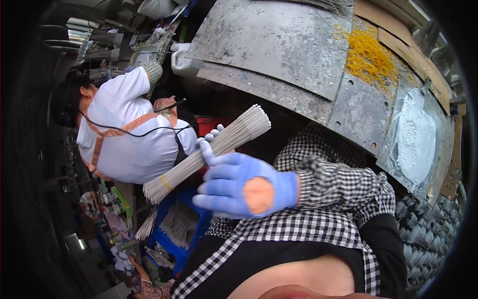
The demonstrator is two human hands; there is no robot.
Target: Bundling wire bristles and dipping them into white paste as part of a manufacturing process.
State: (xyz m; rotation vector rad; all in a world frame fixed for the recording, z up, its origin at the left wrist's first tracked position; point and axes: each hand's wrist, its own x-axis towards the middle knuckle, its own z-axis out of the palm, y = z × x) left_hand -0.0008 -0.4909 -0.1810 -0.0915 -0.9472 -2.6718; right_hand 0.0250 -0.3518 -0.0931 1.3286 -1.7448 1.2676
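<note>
A bundle of thin grey-white wires (pixel 209 152) slants across the middle, fanned at its upper end and bound near its lower end by a yellow rubber band (pixel 166 183). My left hand (pixel 214 133) shows only gloved fingertips curled over the bundle's far side; the rest lies hidden behind it. In front is my right hand (pixel 241 187), in a blue glove with a round patch of bare skin showing. Its fingers are stretched out to the left, with the thumb up against the bundle.
Yellow rubber bands (pixel 371 55) lie loose on the metal-topped table (pixel 269 37). White material (pixel 416 134) sits at the table's right. Below the bundle stands a blue crate (pixel 196 214) with wires. More wires (pixel 428 239) are heaped at right. A person in white (pixel 132 132) sits at left.
</note>
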